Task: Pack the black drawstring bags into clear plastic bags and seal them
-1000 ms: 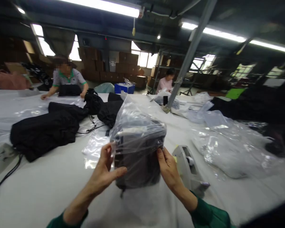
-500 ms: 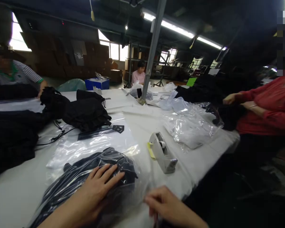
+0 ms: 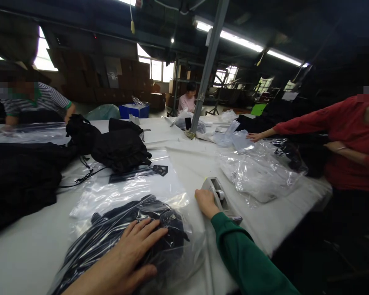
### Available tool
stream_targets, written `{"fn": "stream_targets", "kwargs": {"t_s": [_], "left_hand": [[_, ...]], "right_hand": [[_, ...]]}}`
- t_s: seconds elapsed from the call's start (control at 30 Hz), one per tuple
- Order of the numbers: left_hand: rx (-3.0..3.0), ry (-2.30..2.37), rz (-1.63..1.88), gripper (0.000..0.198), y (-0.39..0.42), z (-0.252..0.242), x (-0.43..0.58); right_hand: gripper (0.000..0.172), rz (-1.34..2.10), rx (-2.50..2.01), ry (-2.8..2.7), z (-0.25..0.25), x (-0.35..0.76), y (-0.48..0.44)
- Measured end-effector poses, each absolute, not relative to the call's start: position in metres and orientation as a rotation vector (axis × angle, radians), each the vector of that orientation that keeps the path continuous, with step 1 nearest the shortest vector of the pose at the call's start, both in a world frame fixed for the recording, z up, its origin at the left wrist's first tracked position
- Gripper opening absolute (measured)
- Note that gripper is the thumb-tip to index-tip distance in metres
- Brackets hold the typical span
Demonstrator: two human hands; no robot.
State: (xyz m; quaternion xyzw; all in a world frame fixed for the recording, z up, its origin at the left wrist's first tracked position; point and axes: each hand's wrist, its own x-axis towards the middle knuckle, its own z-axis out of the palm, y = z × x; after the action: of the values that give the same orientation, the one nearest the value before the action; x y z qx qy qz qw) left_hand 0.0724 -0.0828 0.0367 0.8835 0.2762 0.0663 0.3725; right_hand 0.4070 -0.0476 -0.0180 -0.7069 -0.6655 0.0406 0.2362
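- Left hand (image 3: 130, 250): fingers spread, palm down on a clear, glossy plastic bag (image 3: 94, 246) with dark, folded fabric (image 3: 141, 205) inside. Bag lies on the white, cloth-like tabletop (image 3: 187, 164), nearest the wearer, its near end partly under the wrist.
- Right hand (image 3: 206, 201): at the near-left side of a pale grey, wedge-shaped tape dispenser (image 3: 230, 210), fingers curled and turned away. Cannot tell whether they pinch tape or only touch the body. Dark green sleeve (image 3: 249, 254) behind it.
- Step in hand, as I judge it: one hand steadies the bag, the other works at the dispenser. A broad, light palm suits this; hard pressure could crease the slick film or slide it.
- Best for the right hand: a fingertip grip, a short straight pull if tape is caught, wrist clear of the bag's loose right edge, which could cling.
- Beyond the bag: flat clear plastic sheets (image 3: 101, 194), small black printed tags (image 3: 160, 170), a black fabric pouch (image 3: 119, 149).
- Right of the dispenser, apart from it: a crumpled heap of clear plastic (image 3: 258, 178). A co-worker's hand (image 3: 254, 137), red-sleeved, extends over its far side.
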Motion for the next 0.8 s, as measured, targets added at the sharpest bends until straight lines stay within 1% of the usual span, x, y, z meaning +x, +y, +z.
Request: {"fn": "stream_targets", "kwargs": {"t_s": [0.17, 0.3, 0.37, 0.47, 0.57, 0.63, 0.8], "left_hand": [[1.962, 0.872, 0.551, 0.051, -0.075, 0.041, 0.072], [1.629, 0.885, 0.763, 0.045, -0.064, 0.060, 0.081], [1.540, 0.831, 0.789, 0.044, -0.060, 0.070, 0.088], [1.542, 0.770, 0.829, 0.045, -0.059, 0.077, 0.098], [1.509, 0.664, 0.863, 0.056, -0.064, 0.078, 0.108], [1.395, 0.586, 0.848, 0.059, -0.070, 0.078, 0.113], [1.223, 0.520, 0.854, 0.052, -0.080, 0.077, 0.119]], "right_hand": [[0.032, 0.299, -1.658, -1.779, 0.017, 0.383, -0.073], [0.033, 0.731, -1.238, -1.645, 0.049, 0.354, -0.096], [0.033, 0.907, -1.096, -1.536, 0.061, 0.340, -0.101], [0.031, 1.044, -1.027, -1.338, 0.073, 0.322, -0.101], [0.038, 1.140, -0.992, -1.161, 0.080, 0.306, -0.100], [0.041, 1.201, -0.966, -1.075, 0.083, 0.299, -0.099], [0.044, 1.215, -0.939, -1.058, 0.085, 0.291, -0.098]]}}
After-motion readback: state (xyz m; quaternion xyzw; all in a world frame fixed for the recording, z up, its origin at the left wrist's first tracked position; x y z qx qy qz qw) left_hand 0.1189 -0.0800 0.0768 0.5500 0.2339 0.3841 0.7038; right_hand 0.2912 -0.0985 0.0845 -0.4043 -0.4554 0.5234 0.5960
